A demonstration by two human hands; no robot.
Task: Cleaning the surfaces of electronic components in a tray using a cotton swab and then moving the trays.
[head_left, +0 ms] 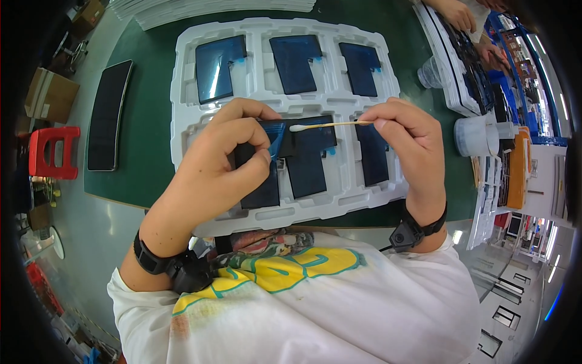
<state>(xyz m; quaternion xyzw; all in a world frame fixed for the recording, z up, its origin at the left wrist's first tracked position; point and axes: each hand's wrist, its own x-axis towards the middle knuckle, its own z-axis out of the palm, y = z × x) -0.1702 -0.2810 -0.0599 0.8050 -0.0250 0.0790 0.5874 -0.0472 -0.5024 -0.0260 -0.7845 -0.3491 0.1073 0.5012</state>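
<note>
A white moulded tray (339, 209) lies before me with several dark, glossy, L-shaped flat panels in its pockets. Over its near row, my left hand (224, 151) pinches a dark flat panel (290, 144) with a blue sheen. That panel overlaps the middle near panel (307, 176), and my fingers hide part of its outline. Between thumb and forefinger, my right hand (412, 133) grips a cotton swab (330, 125). Its white tip points left and lies over the held panel; I cannot tell whether it touches.
A large black rectangular screen (110, 115) lies on the green table (148, 155) left of the tray. More white trays (212, 11) are stacked at the back. Clear plastic tubs (477, 136) stand to the right, near another person's hands (458, 13). A red stool (54, 153) is on the floor.
</note>
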